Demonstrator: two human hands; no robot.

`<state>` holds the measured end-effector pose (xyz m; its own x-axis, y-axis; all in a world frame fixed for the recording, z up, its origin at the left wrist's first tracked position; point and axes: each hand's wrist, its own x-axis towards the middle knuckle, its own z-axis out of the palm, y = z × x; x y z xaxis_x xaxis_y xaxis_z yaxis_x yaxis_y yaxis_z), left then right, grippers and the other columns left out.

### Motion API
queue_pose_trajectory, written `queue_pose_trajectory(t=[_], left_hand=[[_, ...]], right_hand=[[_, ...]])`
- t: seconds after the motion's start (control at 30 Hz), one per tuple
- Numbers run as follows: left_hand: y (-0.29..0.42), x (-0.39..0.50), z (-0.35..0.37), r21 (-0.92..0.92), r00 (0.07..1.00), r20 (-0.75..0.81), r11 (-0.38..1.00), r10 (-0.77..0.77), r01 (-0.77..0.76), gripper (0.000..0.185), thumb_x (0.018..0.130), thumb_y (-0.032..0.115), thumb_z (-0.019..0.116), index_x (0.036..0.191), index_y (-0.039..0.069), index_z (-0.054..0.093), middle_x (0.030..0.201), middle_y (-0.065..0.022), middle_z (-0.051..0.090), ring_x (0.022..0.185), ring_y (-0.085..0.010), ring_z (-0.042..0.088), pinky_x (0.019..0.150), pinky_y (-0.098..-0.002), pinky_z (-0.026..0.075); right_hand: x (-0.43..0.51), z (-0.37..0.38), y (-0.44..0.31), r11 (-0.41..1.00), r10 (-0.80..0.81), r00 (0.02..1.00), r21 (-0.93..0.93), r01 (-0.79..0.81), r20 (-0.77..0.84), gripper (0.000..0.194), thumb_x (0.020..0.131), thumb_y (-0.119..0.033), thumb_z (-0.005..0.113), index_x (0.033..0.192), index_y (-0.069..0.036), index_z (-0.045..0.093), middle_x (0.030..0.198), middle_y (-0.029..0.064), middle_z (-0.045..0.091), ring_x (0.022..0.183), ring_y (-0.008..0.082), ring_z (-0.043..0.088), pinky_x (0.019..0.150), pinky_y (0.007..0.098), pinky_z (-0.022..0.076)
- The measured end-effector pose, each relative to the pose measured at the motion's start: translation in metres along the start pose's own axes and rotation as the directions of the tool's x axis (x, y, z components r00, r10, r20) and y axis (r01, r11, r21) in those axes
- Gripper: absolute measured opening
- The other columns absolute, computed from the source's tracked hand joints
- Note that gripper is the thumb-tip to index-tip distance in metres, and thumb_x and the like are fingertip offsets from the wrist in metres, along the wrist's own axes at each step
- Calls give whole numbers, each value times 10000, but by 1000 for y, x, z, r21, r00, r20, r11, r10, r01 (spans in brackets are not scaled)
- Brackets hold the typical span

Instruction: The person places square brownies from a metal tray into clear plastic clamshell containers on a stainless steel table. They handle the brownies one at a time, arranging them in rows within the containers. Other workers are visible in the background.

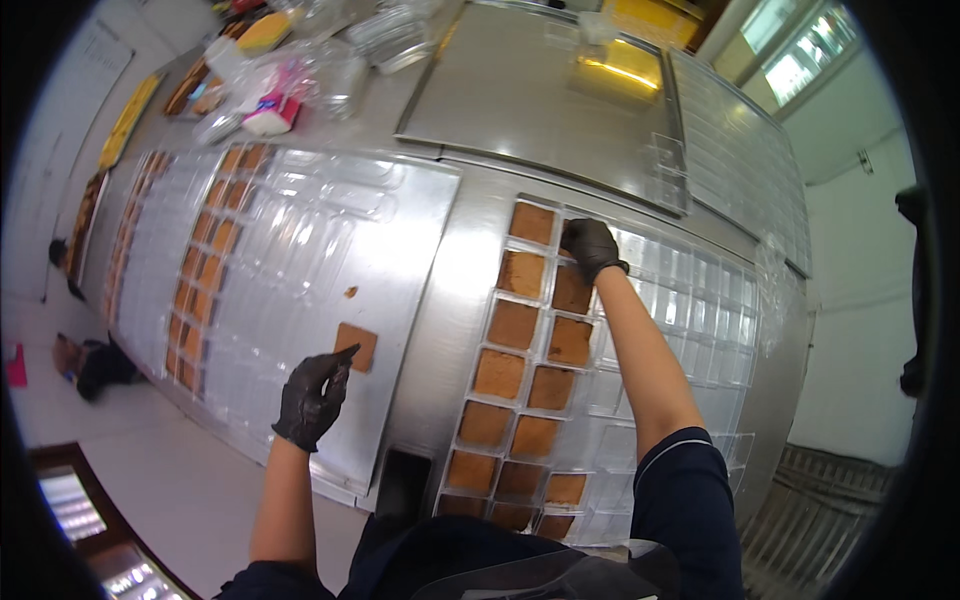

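Note:
My left hand [315,397], in a black glove, hangs over the metal tray [405,247] on the left. Its thumb and forefinger come close together at a square brown cake slice [366,352] lying flat there; whether they grip it is unclear. A small crumb piece [351,292] sits further up the tray. My right hand [592,247], gloved too, reaches down into a clear plastic box in the second column. Its fingertips are hidden, with brown cake just showing beside them. Around it, square cake slices [522,273] fill boxes in two columns.
More clear plastic boxes [682,300] stand in rows on the right. Box lids or trays [300,232] cover much of the left tray, beside rows of cake [210,262]. A dark phone-like object [405,484] lies near me. Behind are a large metal tray [510,82] and plastic packaging [330,75].

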<state>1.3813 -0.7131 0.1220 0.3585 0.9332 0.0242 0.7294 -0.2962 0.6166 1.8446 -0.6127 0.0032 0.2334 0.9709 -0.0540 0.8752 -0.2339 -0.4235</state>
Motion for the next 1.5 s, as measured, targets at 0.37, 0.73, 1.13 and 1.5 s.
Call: queue_pose_trajectory(t=[0.37,0.73,1.13,1.5], left_hand=[[0,-31,-26,-82,1000,-8,996,28,-28,277,871,153,555,1129,130,651,891,-98,655,784,-270,606,718,-375,486],[-12,-49,-32,-92,998,27,994,-65,67,299,844,103,576,1129,155,652,883,-91,656,808,-255,607,732,-366,493],[-7,-44,-26,-161,998,43,986,-40,46,302,842,95,572,1132,133,646,898,-109,654,779,-280,590,735,-381,481],[-33,-6,-26,-274,964,95,924,-249,266,371,799,80,679,1165,103,630,936,-79,657,664,-137,574,651,-251,475]], right_hand=[[1,-29,-76,880,-44,960,-445,169,278,329,874,-433,473,970,-242,722,982,71,684,977,321,593,882,435,399],[6,-24,-79,942,-108,990,-310,129,86,367,897,-399,457,1028,-134,675,1056,161,638,949,291,620,893,427,435],[23,-42,-18,970,14,996,-241,6,83,328,899,-255,458,1069,-59,658,920,211,665,867,322,651,769,395,507],[9,-8,17,999,-43,976,1,44,213,155,812,-144,594,887,-72,710,920,157,678,906,305,641,821,371,495]])
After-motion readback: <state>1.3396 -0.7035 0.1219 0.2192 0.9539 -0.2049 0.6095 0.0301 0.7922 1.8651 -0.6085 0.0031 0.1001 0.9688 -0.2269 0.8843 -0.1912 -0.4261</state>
